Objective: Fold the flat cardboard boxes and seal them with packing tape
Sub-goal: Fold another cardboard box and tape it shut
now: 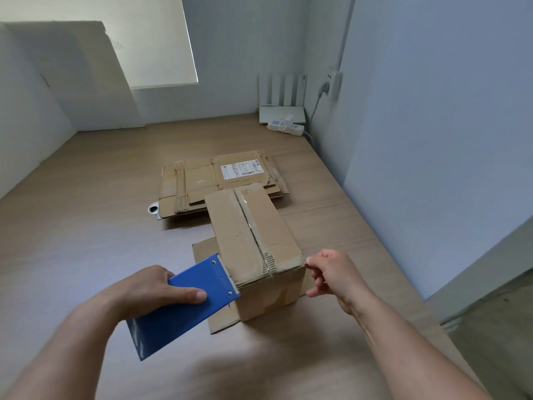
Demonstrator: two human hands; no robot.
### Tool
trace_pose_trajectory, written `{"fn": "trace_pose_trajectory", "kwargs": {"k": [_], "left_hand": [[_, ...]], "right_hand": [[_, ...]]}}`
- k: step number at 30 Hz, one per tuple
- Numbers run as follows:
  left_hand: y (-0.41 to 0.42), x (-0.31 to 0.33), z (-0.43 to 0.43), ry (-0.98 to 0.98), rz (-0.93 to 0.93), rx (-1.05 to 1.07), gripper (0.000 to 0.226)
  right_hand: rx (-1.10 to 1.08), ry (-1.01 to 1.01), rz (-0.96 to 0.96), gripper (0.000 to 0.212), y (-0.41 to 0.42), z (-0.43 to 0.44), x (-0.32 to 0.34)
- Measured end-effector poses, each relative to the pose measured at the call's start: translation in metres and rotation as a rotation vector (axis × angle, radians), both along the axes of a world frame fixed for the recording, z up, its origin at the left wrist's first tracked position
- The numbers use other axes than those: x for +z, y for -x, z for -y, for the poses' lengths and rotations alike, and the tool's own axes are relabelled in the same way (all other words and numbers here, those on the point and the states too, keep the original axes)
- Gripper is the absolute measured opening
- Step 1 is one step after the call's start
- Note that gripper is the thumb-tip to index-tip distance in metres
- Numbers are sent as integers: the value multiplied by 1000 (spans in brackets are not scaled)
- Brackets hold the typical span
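Observation:
A folded brown cardboard box (253, 243) stands on the wooden floor, its top seam covered by clear packing tape that runs over the near edge. My left hand (153, 287) grips a blue tape dispenser (184, 304), whose toothed end touches the box's near left top corner. My right hand (328, 272) hovers just off the box's near right corner, fingers curled, thumb and fingers pinched; whether tape is between them I cannot tell. Behind the box lies a stack of flat cardboard boxes (202, 183) with a white shipping label.
A flat cardboard piece (202, 249) lies under the box. A white router (282, 111) and power strip (285, 127) sit in the far right corner, a cord rising to a wall socket (333, 82). A large board (80, 76) leans at back left. Walls close on both sides.

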State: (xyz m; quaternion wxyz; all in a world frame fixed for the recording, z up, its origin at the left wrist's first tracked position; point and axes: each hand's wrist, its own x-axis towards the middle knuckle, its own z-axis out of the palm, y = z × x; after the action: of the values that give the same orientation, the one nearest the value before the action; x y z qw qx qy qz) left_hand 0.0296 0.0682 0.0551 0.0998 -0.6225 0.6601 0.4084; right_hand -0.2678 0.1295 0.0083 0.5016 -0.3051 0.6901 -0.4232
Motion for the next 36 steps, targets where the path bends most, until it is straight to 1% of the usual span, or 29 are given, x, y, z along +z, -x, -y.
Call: {"fn": "trace_pose_trajectory", "kwargs": {"k": [2, 3, 5, 6, 7, 9, 11, 13, 15, 16, 18, 21, 24, 28, 30, 31, 34, 36], "left_hand": [[4, -3, 2, -10, -3, 11, 92], [4, -4, 3, -14, -2, 15, 92], [5, -5, 4, -22, -6, 10, 92], [5, -5, 3, -26, -6, 1, 93], [6, -6, 3, -27, -5, -5, 94], [5, -7, 3, -20, -5, -3, 96], [4, -8, 2, -15, -7, 10, 95], [3, -8, 1, -15, -15, 21, 100], [4, -8, 0, -20, -24, 14, 111], [3, -9, -1, -23, -29, 9, 114], [-2, -9, -1, -38, -40, 4, 113], [-21, -5, -3, -64, -69, 13, 102], [-36, 1, -7, -83, -73, 34, 97], [-24, -1, -7, -47, 13, 40, 92], [-19, -3, -6, -65, 65, 56, 91], [-17, -4, -6, -73, 83, 69, 88], [-9, -7, -6, -53, 132, 112, 69], [-5, -6, -6, -32, 151, 122, 64]], "right_hand": [[30, -62, -55, 19, 3, 0, -2], [50, -108, -156, 21, 5, 0, -4], [100, -188, -486, 24, 9, -3, -8], [96, -168, -612, 23, 9, -6, -12], [67, -90, -671, 23, 6, -9, -14], [-6, 125, -723, 30, -8, -13, -14], [-42, 261, -771, 27, -27, -15, -16], [-72, 271, -696, 20, -38, -13, -22], [-140, 253, -525, 14, -38, -10, -26], [-164, 250, -465, 14, -37, -9, -26], [-190, 256, -407, 15, -34, -7, -24], [-203, 265, -382, 19, -34, -7, -25], [-203, 274, -385, 19, -33, -7, -27], [-192, 281, -386, 19, -31, -5, -25], [-179, 277, -393, 17, -32, -8, -25], [-175, 277, -393, 16, -33, -8, -25], [-181, 280, -397, 17, -36, -9, -24], [-182, 276, -400, 19, -37, -7, -22]]}}
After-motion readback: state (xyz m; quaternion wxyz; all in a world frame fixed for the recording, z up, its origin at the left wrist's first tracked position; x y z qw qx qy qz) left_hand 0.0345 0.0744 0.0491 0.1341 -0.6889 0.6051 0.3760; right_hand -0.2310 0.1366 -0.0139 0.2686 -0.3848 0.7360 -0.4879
